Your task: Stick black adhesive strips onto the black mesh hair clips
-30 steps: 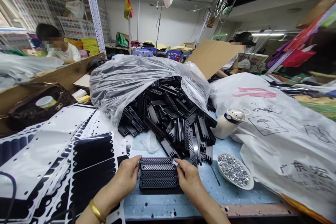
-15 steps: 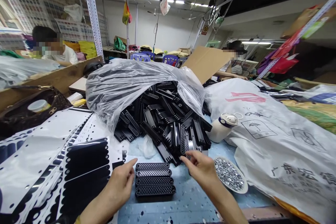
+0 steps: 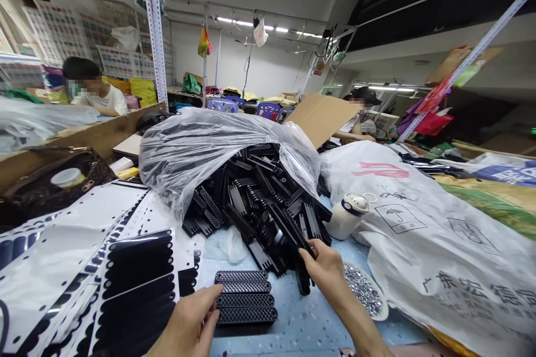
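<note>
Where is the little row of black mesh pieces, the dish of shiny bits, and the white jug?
Row of black mesh pieces (image 3: 245,298), head view, on the middle strip.
Dish of shiny bits (image 3: 364,292), head view, on the silver pile inside.
White jug (image 3: 343,222), head view, on its round body.

Small factory workshop, probably assembly, bagged black plastic parts (image 3: 259,201), dish of screws (image 3: 363,292), seated co-workers (image 3: 94,92)
</note>
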The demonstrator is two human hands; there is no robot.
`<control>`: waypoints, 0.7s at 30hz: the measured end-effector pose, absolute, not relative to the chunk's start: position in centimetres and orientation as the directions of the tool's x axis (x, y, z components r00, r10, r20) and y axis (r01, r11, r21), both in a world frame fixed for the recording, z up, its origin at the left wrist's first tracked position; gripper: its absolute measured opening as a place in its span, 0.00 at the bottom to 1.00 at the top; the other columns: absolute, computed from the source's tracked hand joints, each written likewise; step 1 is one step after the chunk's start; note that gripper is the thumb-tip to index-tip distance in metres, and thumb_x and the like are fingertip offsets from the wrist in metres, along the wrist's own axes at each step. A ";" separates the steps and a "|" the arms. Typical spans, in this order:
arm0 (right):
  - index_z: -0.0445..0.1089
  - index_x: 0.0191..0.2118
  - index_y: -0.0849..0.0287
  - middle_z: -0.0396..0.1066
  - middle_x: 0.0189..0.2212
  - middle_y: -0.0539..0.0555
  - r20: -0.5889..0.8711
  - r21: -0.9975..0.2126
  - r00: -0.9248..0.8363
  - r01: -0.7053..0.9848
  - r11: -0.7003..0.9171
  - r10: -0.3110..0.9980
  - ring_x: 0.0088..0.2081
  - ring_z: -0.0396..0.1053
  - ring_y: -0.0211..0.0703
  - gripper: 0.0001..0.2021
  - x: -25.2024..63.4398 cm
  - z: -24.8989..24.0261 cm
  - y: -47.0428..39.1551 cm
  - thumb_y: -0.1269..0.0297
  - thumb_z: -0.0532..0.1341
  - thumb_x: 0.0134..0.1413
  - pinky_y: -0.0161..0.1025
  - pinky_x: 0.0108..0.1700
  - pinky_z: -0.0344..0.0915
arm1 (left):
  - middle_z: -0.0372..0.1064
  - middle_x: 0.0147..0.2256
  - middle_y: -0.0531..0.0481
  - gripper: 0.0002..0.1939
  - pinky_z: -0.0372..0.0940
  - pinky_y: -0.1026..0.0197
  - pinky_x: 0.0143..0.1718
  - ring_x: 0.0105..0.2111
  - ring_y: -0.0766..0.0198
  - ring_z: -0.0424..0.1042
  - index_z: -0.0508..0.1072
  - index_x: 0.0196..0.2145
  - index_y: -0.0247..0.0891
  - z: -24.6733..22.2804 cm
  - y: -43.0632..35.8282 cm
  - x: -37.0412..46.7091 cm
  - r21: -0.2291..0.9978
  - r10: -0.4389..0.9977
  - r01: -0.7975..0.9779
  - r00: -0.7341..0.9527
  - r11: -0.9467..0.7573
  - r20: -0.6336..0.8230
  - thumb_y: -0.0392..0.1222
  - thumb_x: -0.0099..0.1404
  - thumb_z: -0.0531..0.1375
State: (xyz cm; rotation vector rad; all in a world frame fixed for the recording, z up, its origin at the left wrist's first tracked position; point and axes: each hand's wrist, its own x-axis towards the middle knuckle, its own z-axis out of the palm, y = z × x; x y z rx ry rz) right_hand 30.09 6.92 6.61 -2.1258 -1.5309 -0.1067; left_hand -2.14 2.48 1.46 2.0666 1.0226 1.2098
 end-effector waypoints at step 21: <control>0.75 0.30 0.60 0.74 0.21 0.58 0.497 -0.270 0.370 0.926 -0.265 0.785 0.28 0.72 0.50 0.09 33.6 13.4 10.4 0.63 0.59 0.52 0.40 0.30 0.61 | 0.75 0.27 0.49 0.16 0.69 0.67 0.28 0.21 0.66 0.71 0.76 0.47 0.39 1.5 0.9 -2.4 0.758 0.836 0.366 0.335 -0.540 0.434 0.35 0.64 0.55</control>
